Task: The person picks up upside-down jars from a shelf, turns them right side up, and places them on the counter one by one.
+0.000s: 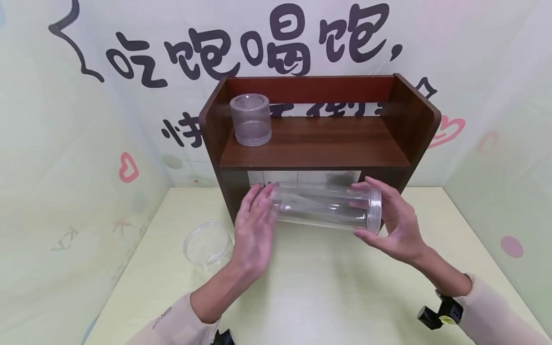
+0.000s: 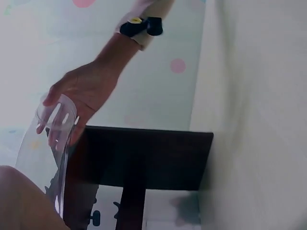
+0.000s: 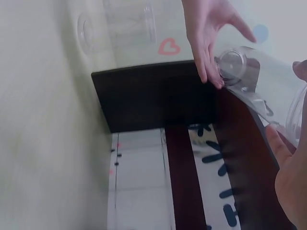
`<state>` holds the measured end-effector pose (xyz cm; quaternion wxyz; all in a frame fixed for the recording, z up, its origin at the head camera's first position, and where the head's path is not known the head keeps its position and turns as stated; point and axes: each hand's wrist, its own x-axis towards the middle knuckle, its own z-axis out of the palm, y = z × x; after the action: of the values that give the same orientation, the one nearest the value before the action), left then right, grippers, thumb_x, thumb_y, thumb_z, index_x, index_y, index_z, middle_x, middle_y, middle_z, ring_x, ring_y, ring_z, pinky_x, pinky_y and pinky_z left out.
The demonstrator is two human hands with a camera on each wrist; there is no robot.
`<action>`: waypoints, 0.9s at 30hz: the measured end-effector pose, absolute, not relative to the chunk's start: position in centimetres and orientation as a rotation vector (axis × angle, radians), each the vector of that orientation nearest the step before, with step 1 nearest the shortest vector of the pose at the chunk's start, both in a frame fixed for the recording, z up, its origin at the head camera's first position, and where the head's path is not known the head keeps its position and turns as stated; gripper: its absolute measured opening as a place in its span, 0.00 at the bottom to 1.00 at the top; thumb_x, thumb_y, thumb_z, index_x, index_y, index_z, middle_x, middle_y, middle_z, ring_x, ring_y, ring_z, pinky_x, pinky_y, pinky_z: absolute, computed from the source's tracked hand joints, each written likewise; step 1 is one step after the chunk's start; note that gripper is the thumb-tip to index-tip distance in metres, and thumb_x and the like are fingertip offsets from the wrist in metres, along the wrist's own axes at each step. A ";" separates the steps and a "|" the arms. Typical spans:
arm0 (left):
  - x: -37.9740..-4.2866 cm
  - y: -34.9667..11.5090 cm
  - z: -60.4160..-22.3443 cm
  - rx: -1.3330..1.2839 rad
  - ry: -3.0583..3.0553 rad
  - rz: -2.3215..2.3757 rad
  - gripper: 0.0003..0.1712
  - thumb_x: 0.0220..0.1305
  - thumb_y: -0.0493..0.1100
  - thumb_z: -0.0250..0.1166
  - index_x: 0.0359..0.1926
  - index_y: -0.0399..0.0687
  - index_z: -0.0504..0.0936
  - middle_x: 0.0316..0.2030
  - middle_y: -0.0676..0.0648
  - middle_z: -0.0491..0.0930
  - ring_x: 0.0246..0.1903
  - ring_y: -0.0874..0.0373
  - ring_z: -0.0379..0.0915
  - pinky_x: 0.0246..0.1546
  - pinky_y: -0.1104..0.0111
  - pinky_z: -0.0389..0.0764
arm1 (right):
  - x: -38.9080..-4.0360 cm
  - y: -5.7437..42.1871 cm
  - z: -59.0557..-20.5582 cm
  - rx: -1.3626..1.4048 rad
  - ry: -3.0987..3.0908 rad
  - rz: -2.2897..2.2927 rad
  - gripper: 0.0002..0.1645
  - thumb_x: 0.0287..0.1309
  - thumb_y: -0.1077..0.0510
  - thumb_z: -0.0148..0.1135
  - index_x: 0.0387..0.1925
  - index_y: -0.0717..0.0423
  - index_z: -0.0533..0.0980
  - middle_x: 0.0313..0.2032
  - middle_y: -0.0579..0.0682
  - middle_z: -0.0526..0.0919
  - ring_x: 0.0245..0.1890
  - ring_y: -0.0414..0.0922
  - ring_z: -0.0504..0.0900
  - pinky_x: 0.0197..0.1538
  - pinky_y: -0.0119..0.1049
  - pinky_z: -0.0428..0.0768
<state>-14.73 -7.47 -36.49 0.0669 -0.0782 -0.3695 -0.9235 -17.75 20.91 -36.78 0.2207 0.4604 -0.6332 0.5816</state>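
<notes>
A tall clear plastic jar [image 1: 323, 207] lies sideways in the air, in front of the shelf's lower part. My right hand [image 1: 401, 224] grips its ridged right end, thumb below and fingers above and behind. Against the jar's left end rest the fingers of my left hand [image 1: 254, 237], fairly straight. The right wrist view shows that left hand [image 3: 206, 33] beside the jar's round end [image 3: 232, 66], its thumb held apart. From the left wrist view, the right hand [image 2: 91, 91] is seen wrapped about the far end of the jar.
A brown wooden shelf [image 1: 327, 143] stands at the back of the pale table [image 1: 310, 297]. On its upper board, at the left, is a short clear jar [image 1: 251, 122]. Another clear jar [image 1: 207, 244] stands on the table, left of my left hand and partly hidden by it.
</notes>
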 end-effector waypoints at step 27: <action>-18.2 -14.4 -26.9 -0.788 -1.984 -1.245 0.53 0.61 0.58 0.74 0.79 0.40 0.62 0.77 0.48 0.65 0.78 0.57 0.58 0.81 0.57 0.58 | -18.3 27.0 -35.1 1.202 -2.282 0.863 0.59 0.44 0.49 0.88 0.76 0.61 0.69 0.57 0.51 0.85 0.52 0.37 0.80 0.51 0.19 0.79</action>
<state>-18.15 -14.38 -26.95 0.3290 -0.3013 -0.7582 -0.4756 -18.30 27.01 -35.09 0.2093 0.4323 -0.8205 0.3101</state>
